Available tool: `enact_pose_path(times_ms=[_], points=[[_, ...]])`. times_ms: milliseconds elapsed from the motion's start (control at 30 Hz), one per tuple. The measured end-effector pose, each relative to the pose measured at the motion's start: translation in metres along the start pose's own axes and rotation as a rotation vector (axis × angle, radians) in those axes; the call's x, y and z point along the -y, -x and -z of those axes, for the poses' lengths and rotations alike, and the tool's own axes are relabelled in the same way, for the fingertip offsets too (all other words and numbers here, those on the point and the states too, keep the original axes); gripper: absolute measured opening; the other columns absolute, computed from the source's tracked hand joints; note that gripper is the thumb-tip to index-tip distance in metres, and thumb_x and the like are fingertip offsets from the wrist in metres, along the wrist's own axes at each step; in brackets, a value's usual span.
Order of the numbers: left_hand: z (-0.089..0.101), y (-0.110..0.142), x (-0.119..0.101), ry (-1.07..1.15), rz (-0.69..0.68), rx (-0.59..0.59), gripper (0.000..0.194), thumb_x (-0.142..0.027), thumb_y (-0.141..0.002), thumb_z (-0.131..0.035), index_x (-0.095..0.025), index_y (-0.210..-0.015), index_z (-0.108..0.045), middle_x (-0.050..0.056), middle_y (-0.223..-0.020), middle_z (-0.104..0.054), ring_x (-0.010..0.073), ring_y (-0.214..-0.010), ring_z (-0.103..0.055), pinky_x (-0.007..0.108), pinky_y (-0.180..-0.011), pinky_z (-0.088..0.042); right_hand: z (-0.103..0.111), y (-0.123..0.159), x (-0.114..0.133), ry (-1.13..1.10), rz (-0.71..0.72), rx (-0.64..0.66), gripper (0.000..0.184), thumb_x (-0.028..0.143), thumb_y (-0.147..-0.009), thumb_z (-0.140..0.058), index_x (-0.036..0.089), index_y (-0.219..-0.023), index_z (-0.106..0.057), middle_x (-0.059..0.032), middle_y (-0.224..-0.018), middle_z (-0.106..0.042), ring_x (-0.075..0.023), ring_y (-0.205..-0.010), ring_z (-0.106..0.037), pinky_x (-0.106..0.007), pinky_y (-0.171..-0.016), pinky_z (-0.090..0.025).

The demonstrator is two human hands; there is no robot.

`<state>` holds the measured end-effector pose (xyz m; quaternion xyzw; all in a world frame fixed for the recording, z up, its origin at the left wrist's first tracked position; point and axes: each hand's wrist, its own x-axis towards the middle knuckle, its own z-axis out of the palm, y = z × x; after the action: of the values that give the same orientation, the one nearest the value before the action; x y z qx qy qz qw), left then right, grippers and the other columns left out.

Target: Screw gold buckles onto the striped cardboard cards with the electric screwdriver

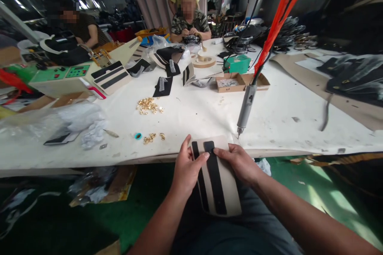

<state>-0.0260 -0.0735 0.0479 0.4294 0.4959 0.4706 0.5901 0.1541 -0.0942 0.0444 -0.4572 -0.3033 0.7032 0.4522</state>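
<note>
A beige panel with black stripes (230, 191) is gripped between my two hands, just over the table's front edge and above my lap. My left hand (189, 165) holds its left side, thumb pressed on the panel's face near the top. From the right, my right hand (237, 161) grips the upper edge, its thumb close to the other one on a black stripe. Whatever lies under the thumbtips is too small to make out. Behind my right hand hangs a grey electric screwdriver (247, 105), tip down at the tabletop. Small gold metal fittings (149, 138) lie beyond my left hand.
A larger pile of gold fittings (148, 105) and a teal ring (138, 136) lie on the white table (191, 117). Farther back are cardboard boxes (230, 83), a tape roll (203, 61) and a green box (237, 63). A co-worker (191, 22) sits across; others are behind and left.
</note>
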Motion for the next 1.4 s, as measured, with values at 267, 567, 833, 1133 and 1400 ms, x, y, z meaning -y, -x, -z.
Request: enact_pose_path(times_ms=[267,567,833,1133,1400], points=[[-0.003,-0.028,-0.010,-0.123,0.104,0.094,0.052,-0.029,-0.074,-0.088,-0.020,-0.123,-0.073,0.006,-0.104,-0.082,0.0253,-0.096,-0.077,0.036,-0.088,-0.061,0.024,-0.024,0.024,0.236,-0.065,0.022,0.037,0.047,-0.085,-0.081,0.013,-0.097,-0.079,-0.0091,-0.088,-0.082,-0.0216,-0.071,-0.073,-0.031,-0.065,-0.056],[-0.007,-0.056,0.006,-0.380,0.123,0.103,0.029,-0.022,-0.075,-0.081,-0.021,-0.104,-0.077,0.005,-0.092,-0.081,0.0248,-0.085,-0.077,0.033,-0.073,-0.060,0.033,-0.050,0.043,0.690,-0.092,-0.066,0.026,0.039,-0.080,-0.076,0.018,-0.066,-0.069,-0.0020,-0.063,-0.070,-0.0167,-0.056,-0.060,-0.026,-0.048,-0.042],[-0.012,-0.071,0.009,-0.554,0.090,0.099,0.025,-0.015,-0.073,-0.077,-0.022,-0.097,-0.076,0.004,-0.088,-0.080,0.0258,-0.084,-0.076,0.033,-0.071,-0.056,0.025,-0.066,0.046,0.954,-0.063,-0.072,0.023,0.030,-0.079,-0.068,0.021,-0.060,-0.060,-0.0019,-0.061,-0.066,-0.0173,-0.058,-0.059,-0.027,-0.050,-0.040],[-0.017,-0.071,0.001,-0.665,0.042,0.104,0.022,-0.011,-0.073,-0.076,-0.022,-0.092,-0.075,0.003,-0.084,-0.078,0.0258,-0.082,-0.074,0.033,-0.072,-0.054,0.030,-0.074,0.040,0.984,-0.044,-0.121,0.010,0.022,-0.073,-0.072,0.020,-0.082,-0.070,-0.0043,-0.073,-0.072,-0.0214,-0.069,-0.067,-0.027,-0.055,-0.044],[-0.008,-0.062,0.004,-0.963,-0.308,0.049,0.070,-0.016,-0.078,-0.082,-0.027,-0.144,-0.063,0.013,-0.140,-0.069,0.0374,-0.128,-0.066,0.051,-0.101,-0.057,0.028,-0.076,0.041,0.940,-0.043,-0.100,0.011,0.022,-0.071,-0.070,0.020,-0.082,-0.069,-0.0038,-0.072,-0.072,-0.0209,-0.066,-0.067,-0.027,-0.053,-0.043]])
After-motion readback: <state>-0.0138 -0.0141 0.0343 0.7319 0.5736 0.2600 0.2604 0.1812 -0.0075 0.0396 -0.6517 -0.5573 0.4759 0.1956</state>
